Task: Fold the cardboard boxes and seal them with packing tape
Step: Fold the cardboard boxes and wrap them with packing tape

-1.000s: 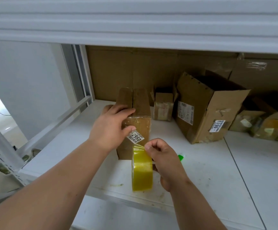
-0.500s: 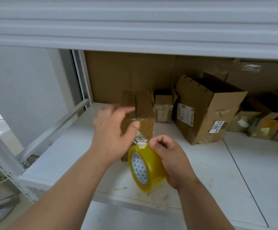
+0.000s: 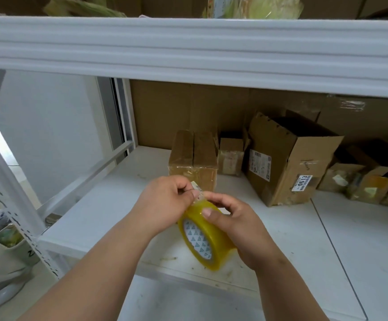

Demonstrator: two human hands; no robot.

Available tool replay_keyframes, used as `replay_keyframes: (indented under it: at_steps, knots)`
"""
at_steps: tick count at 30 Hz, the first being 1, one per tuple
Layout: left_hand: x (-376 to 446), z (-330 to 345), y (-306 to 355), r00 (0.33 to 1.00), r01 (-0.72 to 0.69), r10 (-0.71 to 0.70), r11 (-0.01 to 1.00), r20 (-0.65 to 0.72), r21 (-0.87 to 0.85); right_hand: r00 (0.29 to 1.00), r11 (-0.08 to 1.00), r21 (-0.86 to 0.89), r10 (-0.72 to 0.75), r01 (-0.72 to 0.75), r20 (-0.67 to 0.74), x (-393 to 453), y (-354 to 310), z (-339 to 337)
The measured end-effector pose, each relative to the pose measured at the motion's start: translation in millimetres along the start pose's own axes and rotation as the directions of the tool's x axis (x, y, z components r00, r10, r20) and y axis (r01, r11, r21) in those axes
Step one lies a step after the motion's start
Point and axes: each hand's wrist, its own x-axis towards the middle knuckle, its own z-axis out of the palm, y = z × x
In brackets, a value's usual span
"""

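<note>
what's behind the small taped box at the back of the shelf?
Behind the small taped box stands a brown cardboard sheet against the shelf's back. Its lower part directly behind the box is covered.

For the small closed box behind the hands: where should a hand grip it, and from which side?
Probably from above, a hand spanning the small box across its two long side walls, near the front end. It lies flat on the shelf with its top flaps meeting at a centre seam, so the sides offer firm parallel faces. The left side is free; another box crowds the right.
</note>
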Motion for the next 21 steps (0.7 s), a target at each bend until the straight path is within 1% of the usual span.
replay_keyframes:
  at_steps: [2,4,5,7,9,11,13,16,18,21]
  knots:
    - [-1.7,-3.3,0.6,0.995,0.07,-0.08,0.987,-0.066,-0.145,0.99,0.998,0.065,0.012,-0.021,0.139,-3.2,8.4,-10.8]
    - [-2.3,-7.1,0.8,0.977,0.131,-0.179,0.936,-0.12,-0.327,0.968,0.99,0.144,-0.04,0.004,0.246,-6.6,16.4,-22.2]
    - [-2.6,-8.5,0.9,0.965,0.153,-0.224,0.902,-0.136,-0.405,0.958,0.987,0.156,-0.072,0.03,0.277,-8.0,19.2,-26.9]
    - [-2.6,-9.8,0.6,0.942,0.185,-0.303,0.828,-0.145,-0.529,0.955,0.991,0.108,-0.106,0.079,0.276,-9.4,20.9,-34.5]
    - [-2.7,-10.6,2.1,0.93,0.212,-0.353,0.749,-0.107,-0.627,0.96,0.992,0.072,-0.117,0.102,0.253,-7.6,19.1,-40.6]
    - [-2.8,-11.3,6.0,0.928,0.218,-0.364,0.703,-0.079,-0.677,0.956,0.991,0.069,-0.129,0.114,0.262,-4.7,13.6,-45.2]
    - [-1.2,-12.5,10.2,0.927,0.208,-0.366,0.673,-0.075,-0.71,0.944,0.98,0.156,-0.164,0.123,0.285,-1.7,7.8,-48.5]
    - [1.4,-14.3,19.3,0.927,0.169,-0.359,0.656,-0.107,-0.735,0.935,0.952,0.273,-0.219,0.141,0.28,2.4,-6.1,-55.4]
    - [3.3,-17.5,24.7,0.919,0.137,-0.364,0.652,-0.15,-0.745,0.936,0.938,0.296,-0.254,0.178,0.245,5.2,-16.8,-62.1]
    - [7.7,-30.4,29.1,0.894,0.07,-0.379,0.644,-0.238,-0.762,0.955,0.943,0.248,-0.26,0.221,0.14,9.8,-28.9,-77.6]
